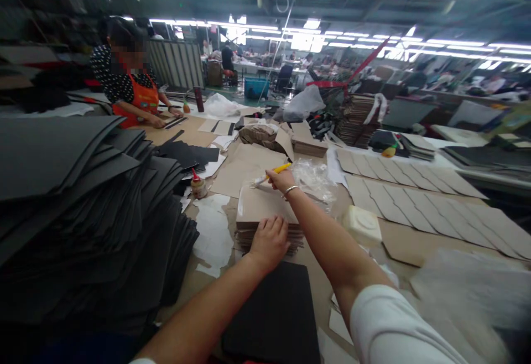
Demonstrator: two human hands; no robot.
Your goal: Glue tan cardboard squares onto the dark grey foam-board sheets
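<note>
My right hand is closed round a yellow-handled brush, whose tip touches the top sheet of a stack of brown cardboard pieces in the middle of the table. On the near edge of that stack rests my left hand, fingers curled down onto the cardboard and pressing it. A dark grey board lies flat just in front of the stack, under my arms.
A tall heap of dark grey sheets fills the left. A small glue bottle with a red cap stands beside it. Rows of brown cardboard lie on the right, with a white tub near them. A person in an orange apron works at the far left.
</note>
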